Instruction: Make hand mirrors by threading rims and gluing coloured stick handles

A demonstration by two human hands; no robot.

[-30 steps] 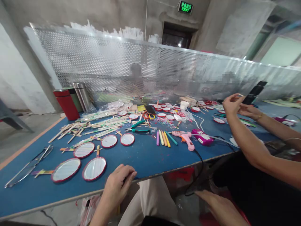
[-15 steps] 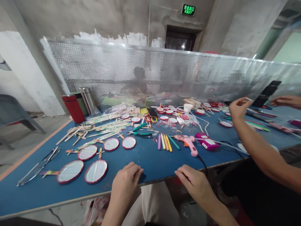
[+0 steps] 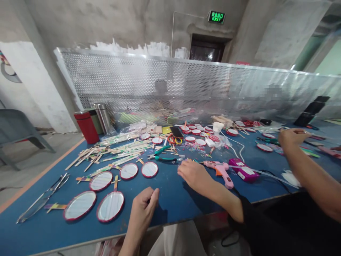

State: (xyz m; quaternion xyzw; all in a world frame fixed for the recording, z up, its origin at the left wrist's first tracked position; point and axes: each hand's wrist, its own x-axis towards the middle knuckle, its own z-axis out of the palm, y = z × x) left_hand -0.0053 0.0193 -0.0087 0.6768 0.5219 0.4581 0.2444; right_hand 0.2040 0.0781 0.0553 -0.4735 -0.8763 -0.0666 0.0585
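Note:
My left hand (image 3: pixel 144 208) is curled into a loose fist above the table's front edge, thumb on top, with nothing visible in it. Over the middle of the table, my right hand (image 3: pixel 194 176) has its fingers bent down and together. It covers the spot where the coloured pens lay, so I cannot make out what is under the fingers. Just right of it lies a pink hot glue gun (image 3: pixel 221 172). Green-handled pliers (image 3: pixel 166 159) are just beyond it. Left of my hands lie several round red-rimmed discs with stick handles, the nearest a white-faced disc (image 3: pixel 110 207).
Glasses (image 3: pixel 44 199) lie at the left. Wooden sticks (image 3: pixel 90 154), a phone (image 3: pixel 176 132) and a purple box (image 3: pixel 243 170) are on the blue table (image 3: pixel 170 197). Bottles, including a red one (image 3: pixel 86 127), stand by a perforated metal screen (image 3: pixel 119 78). A co-worker's arm (image 3: pixel 306 170) reaches in from the right.
My right hand has moved forward and left from the table edge to the coloured pens, now hidden beneath it. My left hand has closed more tightly. The co-worker's hand has shifted right and down.

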